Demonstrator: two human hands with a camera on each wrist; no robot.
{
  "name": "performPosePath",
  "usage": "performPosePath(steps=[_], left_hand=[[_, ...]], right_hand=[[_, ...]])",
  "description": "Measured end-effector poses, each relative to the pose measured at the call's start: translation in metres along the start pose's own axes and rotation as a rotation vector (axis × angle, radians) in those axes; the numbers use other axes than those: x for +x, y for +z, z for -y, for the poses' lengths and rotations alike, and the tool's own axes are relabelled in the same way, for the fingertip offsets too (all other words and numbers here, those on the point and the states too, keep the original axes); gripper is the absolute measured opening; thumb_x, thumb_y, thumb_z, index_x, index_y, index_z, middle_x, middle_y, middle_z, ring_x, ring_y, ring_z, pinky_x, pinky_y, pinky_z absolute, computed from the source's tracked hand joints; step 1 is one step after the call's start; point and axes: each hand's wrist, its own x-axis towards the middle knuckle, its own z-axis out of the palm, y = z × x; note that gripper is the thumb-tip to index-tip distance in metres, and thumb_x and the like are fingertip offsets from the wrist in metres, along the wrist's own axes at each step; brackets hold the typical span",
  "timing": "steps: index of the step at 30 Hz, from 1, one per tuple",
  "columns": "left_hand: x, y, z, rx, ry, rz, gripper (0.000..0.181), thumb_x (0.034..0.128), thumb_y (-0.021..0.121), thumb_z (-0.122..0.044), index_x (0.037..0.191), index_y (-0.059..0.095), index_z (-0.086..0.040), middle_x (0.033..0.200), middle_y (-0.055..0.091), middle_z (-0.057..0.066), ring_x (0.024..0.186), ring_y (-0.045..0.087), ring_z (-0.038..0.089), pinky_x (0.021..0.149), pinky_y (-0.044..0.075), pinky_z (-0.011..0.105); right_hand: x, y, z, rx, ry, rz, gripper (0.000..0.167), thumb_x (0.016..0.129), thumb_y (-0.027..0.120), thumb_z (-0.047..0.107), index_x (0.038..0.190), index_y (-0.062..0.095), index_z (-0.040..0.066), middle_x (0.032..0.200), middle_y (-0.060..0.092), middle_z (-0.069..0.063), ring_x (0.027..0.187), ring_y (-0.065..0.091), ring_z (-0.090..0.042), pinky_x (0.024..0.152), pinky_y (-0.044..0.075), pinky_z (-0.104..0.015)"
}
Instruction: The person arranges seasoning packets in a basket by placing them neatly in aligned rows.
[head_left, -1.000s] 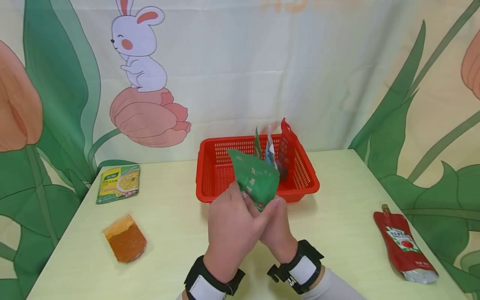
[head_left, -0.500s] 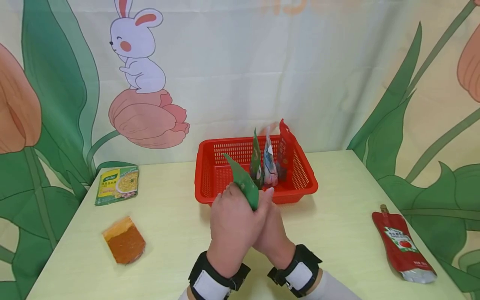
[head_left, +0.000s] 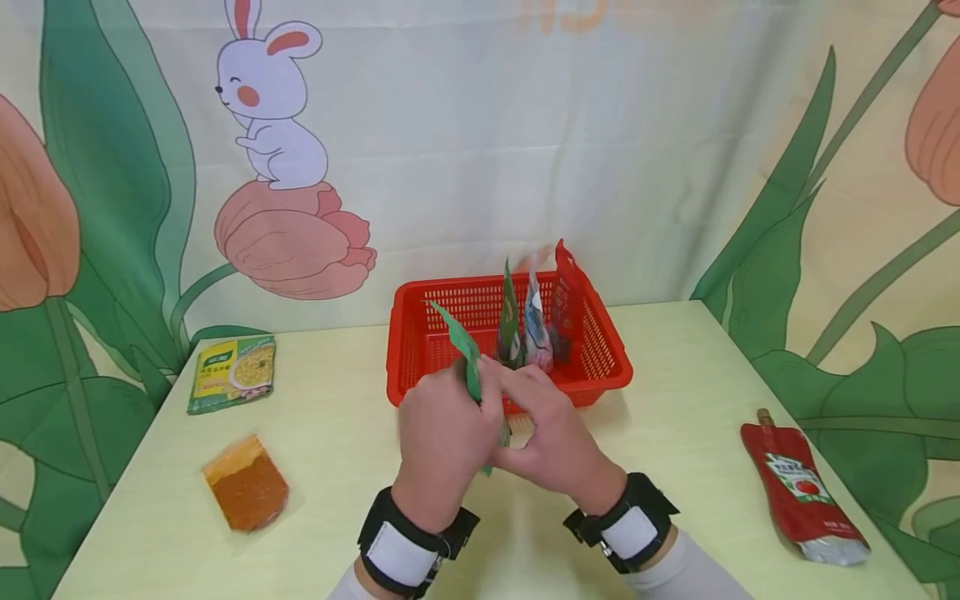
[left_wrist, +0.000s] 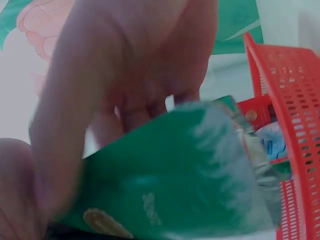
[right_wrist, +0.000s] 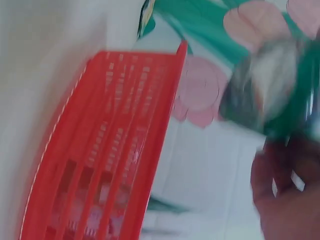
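Three packets upright in the red basket (head_left: 450,293), close together in the right half: from left to right, a slim green packet (head_left: 509,321), a blue-and-white packet (head_left: 536,329) and a tall red packet (head_left: 567,304). Looks, judging by that, like work partly done.

One more, a large green pack (left_wrist: 175,170), held up between both hands at the near side of the basket, not yet inside. Shows nearly edge-on in the head view, with a broad face towards the left wrist camera. Cannot tell whether touching the rim or just clear of it.

Gripped by the left hand (head_left: 448,429), with thumb and fingers closed on the pack. Just opposite, the right hand (head_left: 558,433), thumb and forefinger spread well apart beside the same pack; too blurred in the right wrist view to tell whether pinching, touching or merely steadying.

Left outside, as far as the pictures show: three things lying on the pale table (head_left: 337,517). Over to the left, a yellow-and-green sachet (head_left: 232,372), flat near the far edge, and closer in, a brown-and-orange packet (head_left: 247,485). Far to the right, well apart from the basket, a red spouted pouch (head_left: 804,487). Cannot tell whether also meant for the basket.
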Motion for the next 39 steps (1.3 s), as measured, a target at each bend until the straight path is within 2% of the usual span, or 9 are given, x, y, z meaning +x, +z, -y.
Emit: performPosePath(steps=[4,8,12,16,21,26,32,35,39], left_hand=[[0.008,-0.004,0.004,0.03,0.002,0.046,0.044,0.0974,0.062,-0.026,0.06,0.044,-0.013,0.049,0.038,0.001,0.038,0.033,0.013,0.039,0.029,0.022],[0.017,-0.008,0.008,0.036,-0.01,0.086,0.043,0.0965,0.059,-0.025,0.058,0.042,-0.013,0.047,0.038,0.001,0.037,0.035,0.014,0.038,0.027,0.022],[0.026,-0.011,0.011,0.006,-0.062,0.148,0.042,0.0955,0.058,-0.023,0.058,0.043,-0.013,0.047,0.041,0.003,0.038,0.043,0.016,0.039,0.031,0.022],[0.034,-0.013,0.013,-0.045,-0.121,0.214,0.039,0.0955,0.057,-0.023,0.06,0.045,-0.012,0.048,0.045,0.004,0.041,0.052,0.015,0.042,0.042,0.02],[0.045,-0.014,0.013,-0.076,-0.17,0.273,0.039,0.0969,0.054,-0.023,0.061,0.046,-0.011,0.048,0.046,0.004,0.042,0.057,0.017,0.041,0.045,0.021],[0.062,-0.011,0.012,-0.072,-0.198,0.321,0.039,0.0978,0.052,-0.024,0.062,0.047,-0.01,0.048,0.045,0.004,0.042,0.058,0.019,0.039,0.041,0.021],[0.089,-0.002,0.013,-0.045,-0.222,0.389,0.042,0.1011,0.051,-0.029,0.065,0.051,-0.009,0.05,0.048,0.005,0.045,0.061,0.021,0.04,0.038,0.023],[0.102,0.004,0.015,-0.026,-0.238,0.414,0.041,0.1016,0.049,-0.028,0.065,0.05,-0.01,0.05,0.046,0.003,0.046,0.06,0.022,0.041,0.036,0.024],[0.118,0.012,0.021,-0.021,-0.278,0.438,0.037,0.1015,0.046,-0.027,0.069,0.05,-0.01,0.054,0.047,0.003,0.05,0.057,0.022,0.044,0.037,0.026]], right_hand=[[0.002,-0.018,-0.016,0.032,-0.007,0.036,0.068,0.085,0.085,0.023,0.147,0.057,0.018,0.135,0.068,-0.001,0.114,0.061,-0.018,0.091,0.059,-0.04],[0.007,-0.036,-0.037,-0.061,0.024,0.049,0.045,0.087,0.083,0.022,0.13,0.07,0.017,0.118,0.073,0.0,0.106,0.065,-0.018,0.084,0.06,-0.037],[0.014,-0.05,-0.059,-0.222,0.147,0.182,0.031,0.087,0.083,0.032,0.115,0.078,0.021,0.106,0.076,0.005,0.096,0.065,-0.016,0.082,0.059,-0.034],[0.016,-0.055,-0.085,-0.363,0.267,0.358,0.034,0.084,0.084,0.042,0.11,0.08,0.021,0.099,0.077,0.006,0.092,0.066,-0.014,0.084,0.059,-0.034],[0.013,-0.056,-0.109,-0.399,0.322,0.498,0.026,0.082,0.085,0.045,0.094,0.08,0.022,0.078,0.071,0.01,0.077,0.062,-0.01,0.074,0.055,-0.029],[0.011,-0.053,-0.123,-0.428,0.318,0.535,0.017,0.084,0.084,0.037,0.082,0.076,0.022,0.066,0.063,0.01,0.068,0.056,-0.011,0.067,0.048,-0.027],[0.009,-0.049,-0.128,-0.534,0.315,0.561,0.02,0.084,0.084,0.035,0.089,0.08,0.017,0.069,0.068,0.008,0.067,0.055,-0.013,0.069,0.048,-0.028],[0.009,-0.049,-0.13,-0.541,0.306,0.569,0.023,0.085,0.084,0.036,0.093,0.081,0.015,0.069,0.068,0.007,0.067,0.056,-0.012,0.071,0.049,-0.028],[0.009,-0.048,-0.132,-0.532,0.315,0.579,0.021,0.085,0.084,0.037,0.089,0.08,0.017,0.068,0.066,0.008,0.067,0.056,-0.012,0.071,0.049,-0.028]])
